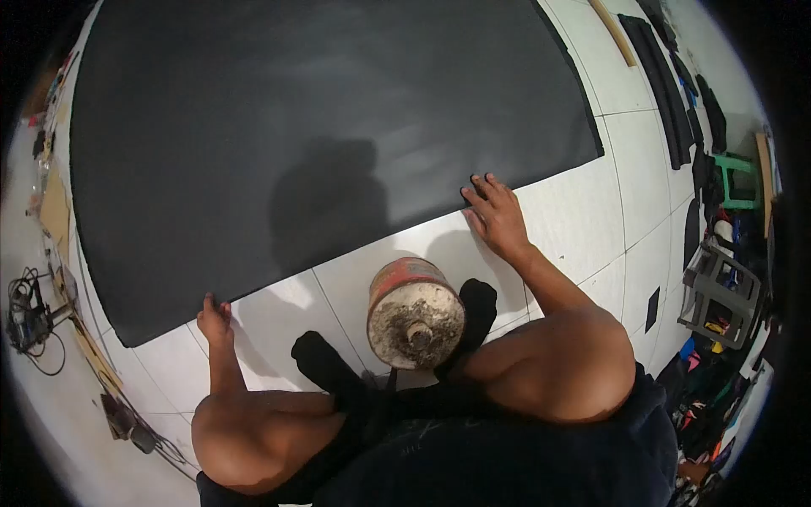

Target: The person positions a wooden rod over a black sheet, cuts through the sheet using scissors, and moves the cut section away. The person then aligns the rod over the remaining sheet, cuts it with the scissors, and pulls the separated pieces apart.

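Note:
A large black sheet (211, 127), smooth like synthetic leather or fabric, lies flat on the tiled floor. My left hand (216, 323) is at its near edge toward the left corner, one finger stretched onto the sheet and the others partly bent. Further right, my right hand (498, 218) rests with spread fingers, their tips on the same edge. Neither hand visibly lifts the material. Between my feet stands a worn red tin (410, 275), its pale top (397, 317) crusted with dirty residue and a knob in the middle.
Cables and a dark device (29, 313) lie at the left wall. On the right are a black roll or folded strip (659, 93), a green stool (737, 182), a grey stool (722, 296) and piled scraps (701, 406). A wooden stick (614, 34) lies beside the sheet.

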A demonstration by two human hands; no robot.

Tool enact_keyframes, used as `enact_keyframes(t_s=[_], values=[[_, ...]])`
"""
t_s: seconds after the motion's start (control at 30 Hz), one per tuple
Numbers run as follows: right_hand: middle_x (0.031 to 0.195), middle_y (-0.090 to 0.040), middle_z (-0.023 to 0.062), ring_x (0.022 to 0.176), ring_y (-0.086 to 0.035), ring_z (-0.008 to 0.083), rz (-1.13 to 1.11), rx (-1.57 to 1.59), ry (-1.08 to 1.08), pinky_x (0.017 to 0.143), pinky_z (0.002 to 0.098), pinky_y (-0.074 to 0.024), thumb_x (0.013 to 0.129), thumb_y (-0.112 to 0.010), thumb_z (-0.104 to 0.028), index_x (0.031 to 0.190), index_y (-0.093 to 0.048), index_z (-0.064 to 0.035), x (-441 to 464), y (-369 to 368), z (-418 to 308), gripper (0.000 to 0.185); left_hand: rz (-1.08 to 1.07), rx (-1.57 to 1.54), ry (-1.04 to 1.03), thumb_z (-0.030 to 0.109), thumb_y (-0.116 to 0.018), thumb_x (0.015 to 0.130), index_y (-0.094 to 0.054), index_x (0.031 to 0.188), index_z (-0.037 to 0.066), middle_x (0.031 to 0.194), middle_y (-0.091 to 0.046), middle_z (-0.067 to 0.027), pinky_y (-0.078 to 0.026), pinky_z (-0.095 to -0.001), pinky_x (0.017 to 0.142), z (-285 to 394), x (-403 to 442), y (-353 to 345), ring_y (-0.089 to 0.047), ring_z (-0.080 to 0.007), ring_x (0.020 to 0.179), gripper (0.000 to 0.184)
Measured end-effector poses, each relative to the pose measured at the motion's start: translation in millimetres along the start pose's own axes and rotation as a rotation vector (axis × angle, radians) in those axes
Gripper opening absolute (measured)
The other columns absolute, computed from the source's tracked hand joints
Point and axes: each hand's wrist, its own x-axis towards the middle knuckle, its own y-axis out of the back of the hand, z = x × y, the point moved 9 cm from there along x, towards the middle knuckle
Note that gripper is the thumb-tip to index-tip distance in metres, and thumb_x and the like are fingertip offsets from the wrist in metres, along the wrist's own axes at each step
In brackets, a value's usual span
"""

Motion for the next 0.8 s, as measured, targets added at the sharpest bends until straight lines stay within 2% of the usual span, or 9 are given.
enact_keyframes(t_s=[0.07,0.2,0.23,0.33,0.37,0.4,0.5,0.57,0.8], values=[[0.127,-0.061,0.0151,0.122,-0.054,0.0381,0.004,0.023,0.001,0.102,0.0459,-0.0433,0.084,-0.069,-0.018,0.116,-0.067,-0.0089,-4,-8,-1,0.034,0.126,0.003,-0.044,0.020,-0.067,0.090,-0.055,0.088,-0.003,0.080,-0.058,-0.0091,-0.054,-0.0258,0.051,9,-14,-6,-0.059,-0.0175,0.060,0.026],[0.129,-0.060,0.0151,0.121,-0.054,0.0388,-0.061,0.035,0.033,0.101,0.0473,-0.0442,0.085,-0.067,-0.016,0.116,-0.068,-0.0115,-4,-20,12,0.032,0.024,-0.005,-0.008,0.019,-0.067,0.089,-0.053,0.084,-0.002,0.073,-0.056,-0.0087,-0.055,-0.0289,0.052,-1,-3,-6,-0.057,-0.0169,0.059,0.026],[0.130,-0.060,0.0152,0.122,-0.053,0.0389,-0.064,0.032,0.014,0.101,0.0474,-0.0443,0.085,-0.066,-0.015,0.116,-0.068,-0.0125,-5,-19,13,0.031,-0.043,0.040,-0.131,0.019,-0.067,0.089,-0.053,0.082,-0.001,0.070,-0.055,-0.0075,-0.054,-0.0291,0.052,4,-1,-9,-0.056,-0.0163,0.059,0.026],[0.135,-0.057,0.0158,0.130,-0.048,0.0382,-0.097,0.077,-0.021,0.107,0.0468,-0.0407,0.086,-0.063,-0.007,0.121,-0.066,-0.0126,0,-27,10,0.035,-0.081,-0.010,-0.124,0.020,-0.066,0.089,-0.059,0.081,-0.002,0.074,-0.057,-0.0068,-0.051,-0.0302,0.055,-14,16,3,-0.057,-0.0157,0.060,0.025],[0.136,-0.056,0.0150,0.131,-0.047,0.0374,-0.128,0.087,-0.029,0.109,0.0461,-0.0394,0.087,-0.064,-0.007,0.122,-0.065,-0.0117,1,-33,13,0.035,-0.083,0.250,-0.309,0.021,-0.067,0.089,-0.060,0.084,-0.004,0.074,-0.057,-0.0064,-0.053,-0.0309,0.056,1,8,-1,-0.060,-0.0170,0.061,0.026],[0.136,-0.056,0.0151,0.130,-0.048,0.0372,-0.138,0.088,-0.063,0.108,0.0454,-0.0400,0.088,-0.064,-0.008,0.121,-0.065,-0.0107,-6,-29,15,0.033,-0.098,-0.042,-0.141,0.021,-0.068,0.089,-0.058,0.082,-0.004,0.074,-0.058,-0.0076,-0.053,-0.0295,0.054,-1,-4,-7,-0.062,-0.0179,0.061,0.028],[0.136,-0.054,0.0204,0.130,-0.048,0.0397,-0.118,0.027,-0.033,0.108,0.0457,-0.0391,0.090,-0.065,-0.010,0.122,-0.064,-0.0057,-9,-19,6,0.032,-0.005,-0.145,-0.035,0.019,-0.072,0.088,-0.055,0.090,-0.006,0.079,-0.060,-0.0113,-0.056,-0.0292,0.053,0,-19,-15,-0.060,-0.0172,0.057,0.031],[0.138,-0.052,0.0217,0.133,-0.045,0.0402,-0.145,-0.050,-0.021,0.110,0.0477,-0.0361,0.091,-0.064,-0.010,0.124,-0.062,-0.0042,-12,-14,0,0.034,0.053,-0.165,-0.031,0.020,-0.072,0.088,-0.054,0.090,-0.006,0.079,-0.060,-0.0122,-0.057,-0.0293,0.053,2,-21,-12,-0.061,-0.0176,0.057,0.031],[0.142,-0.049,0.0205,0.137,-0.039,0.0375,-0.224,0.030,-0.117,0.113,0.0430,-0.0334,0.093,-0.062,-0.010,0.128,-0.060,-0.0033,-10,-27,10,0.036,0.031,-0.187,0.022,0.022,-0.070,0.090,-0.053,0.087,-0.003,0.074,-0.060,-0.0123,-0.056,-0.0305,0.051,8,-34,-13,-0.061,-0.0184,0.057,0.029]])
